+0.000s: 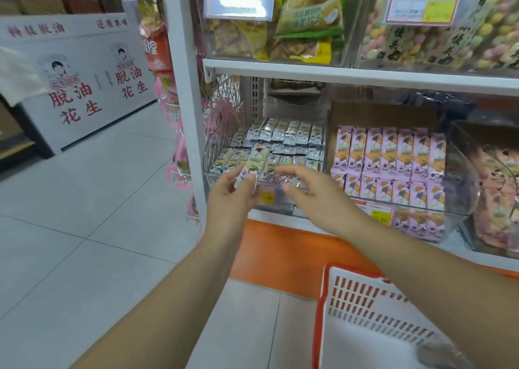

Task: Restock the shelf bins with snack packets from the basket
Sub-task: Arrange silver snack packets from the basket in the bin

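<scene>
My left hand [231,197] grips a cream snack packet [254,162] upright at the front edge of a clear shelf bin [209,155]. That bin holds rows of cream and silver packets [289,132]. My right hand [311,191] hovers just right of the packet with fingers loosely curled and nothing in it. The white basket with an orange rim [320,312] stands on the floor at the lower right; my right forearm hides part of it.
A bin of pink packets [393,157] stands to the right, with another clear bin [494,177] beyond it. The upper shelf [337,75] carries bins of yellow and multicoloured snacks. A white display counter [78,87] lines the tiled aisle on the left.
</scene>
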`<state>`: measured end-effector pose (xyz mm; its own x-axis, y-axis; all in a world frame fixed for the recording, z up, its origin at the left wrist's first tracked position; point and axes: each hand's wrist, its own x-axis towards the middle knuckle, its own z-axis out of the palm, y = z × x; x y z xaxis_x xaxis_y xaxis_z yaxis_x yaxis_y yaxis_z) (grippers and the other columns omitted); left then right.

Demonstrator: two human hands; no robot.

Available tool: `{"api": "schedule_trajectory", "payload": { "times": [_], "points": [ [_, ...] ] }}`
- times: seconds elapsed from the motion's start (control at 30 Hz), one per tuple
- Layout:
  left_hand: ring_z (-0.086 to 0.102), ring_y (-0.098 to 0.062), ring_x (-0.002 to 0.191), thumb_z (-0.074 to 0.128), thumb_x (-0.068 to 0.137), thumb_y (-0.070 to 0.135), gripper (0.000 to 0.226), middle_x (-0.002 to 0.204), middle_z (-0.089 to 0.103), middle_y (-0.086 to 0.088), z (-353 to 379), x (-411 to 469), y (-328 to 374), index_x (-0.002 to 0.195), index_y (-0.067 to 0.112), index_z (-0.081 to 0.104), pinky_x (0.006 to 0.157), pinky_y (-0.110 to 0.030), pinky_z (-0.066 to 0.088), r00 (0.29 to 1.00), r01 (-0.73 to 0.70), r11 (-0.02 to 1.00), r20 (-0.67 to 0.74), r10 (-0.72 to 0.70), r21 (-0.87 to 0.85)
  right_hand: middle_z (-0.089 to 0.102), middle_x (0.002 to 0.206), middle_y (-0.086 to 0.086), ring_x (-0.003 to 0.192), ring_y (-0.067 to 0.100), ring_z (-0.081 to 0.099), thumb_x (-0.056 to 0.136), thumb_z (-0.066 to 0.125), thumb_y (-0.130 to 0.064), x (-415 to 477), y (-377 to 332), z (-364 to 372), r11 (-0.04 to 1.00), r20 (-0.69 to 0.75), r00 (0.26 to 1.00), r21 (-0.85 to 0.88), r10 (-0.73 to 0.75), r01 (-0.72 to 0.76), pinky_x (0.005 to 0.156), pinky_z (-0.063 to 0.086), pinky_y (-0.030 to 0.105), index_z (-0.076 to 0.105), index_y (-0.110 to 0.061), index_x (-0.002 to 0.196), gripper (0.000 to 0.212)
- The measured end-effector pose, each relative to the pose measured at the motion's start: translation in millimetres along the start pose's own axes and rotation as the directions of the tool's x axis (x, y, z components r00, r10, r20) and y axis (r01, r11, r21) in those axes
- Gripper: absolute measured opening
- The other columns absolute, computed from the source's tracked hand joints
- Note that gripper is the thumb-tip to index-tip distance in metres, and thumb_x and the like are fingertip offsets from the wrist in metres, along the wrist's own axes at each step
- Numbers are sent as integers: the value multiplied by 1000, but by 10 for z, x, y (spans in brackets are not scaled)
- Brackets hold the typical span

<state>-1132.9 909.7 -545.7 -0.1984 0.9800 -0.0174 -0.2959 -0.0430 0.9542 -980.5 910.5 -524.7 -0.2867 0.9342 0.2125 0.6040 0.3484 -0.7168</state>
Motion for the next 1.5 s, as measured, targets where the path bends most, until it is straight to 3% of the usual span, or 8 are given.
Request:
{"api": "schedule_trajectory", "payload": {
  "times": [0.23,0.3,0.43,0.67,0.87,1.03,1.23,1.5],
  "points": [
    [61,-13,75,54,96,11,11,91,60,-3,170,960,161,104,17,51,59,-18,51,984,-27,990,-173,51,138,27,155,1,145,19,12,99,44,-30,608,615,-324,808,1,999,-588,-42,34,119,4,40,42,-25,141,42],
    [59,-16,70,55,95,15,13,90,62,-6,227,1254,128,107,15,54,54,-23,49,972,-12,978,-227,60,207,33,151,2,143,20,15,98,48,-31,642,759,-297,797,30,994,-596,-105,102,117,7,37,54,-21,132,36],
    [64,-25,96,56,94,15,34,113,65,-12,386,1718,60,128,9,53,89,-39,53,961,45,970,-275,23,239,45,141,1,136,21,28,93,58,-24,659,883,-236,844,-47,973,-509,-227,172,111,14,30,66,-20,118,27],
    [66,-25,92,47,97,6,35,113,65,-22,507,2110,-107,132,-3,48,67,-26,50,957,144,959,-280,-72,245,56,122,2,125,22,41,84,68,-17,728,1027,-179,859,-96,954,-468,-284,209,103,26,31,71,-19,105,22],
    [58,-34,108,40,97,2,36,122,58,-19,559,2183,-54,132,1,48,78,-34,46,989,28,460,-91,115,888,57,106,0,117,19,42,79,73,-17,725,1065,-171,860,-109,945,-457,-307,227,98,29,28,72,-16,96,17],
    [56,-35,102,41,94,-2,36,129,42,-22,574,2151,-52,129,-4,45,90,-41,49,994,-6,-23,8,108,1000,59,101,1,116,20,42,77,75,-17,716,1063,-167,856,-121,941,-465,-317,228,96,30,28,72,-15,92,15],
    [57,-35,106,40,90,-10,55,128,49,-16,529,2116,-119,141,9,35,86,-43,49,986,-74,-161,97,138,984,59,100,0,116,20,43,76,75,-18,715,1056,-164,863,-127,942,-453,-310,223,96,31,28,72,-15,90,14],
    [50,-36,118,42,85,-11,76,142,39,-16,499,1885,-6,151,19,18,90,-48,49,985,-146,-116,155,71,982,57,119,0,134,19,31,84,70,-23,682,999,-206,884,-111,960,-428,-258,188,110,23,33,70,-17,95,13]
  ]
}}
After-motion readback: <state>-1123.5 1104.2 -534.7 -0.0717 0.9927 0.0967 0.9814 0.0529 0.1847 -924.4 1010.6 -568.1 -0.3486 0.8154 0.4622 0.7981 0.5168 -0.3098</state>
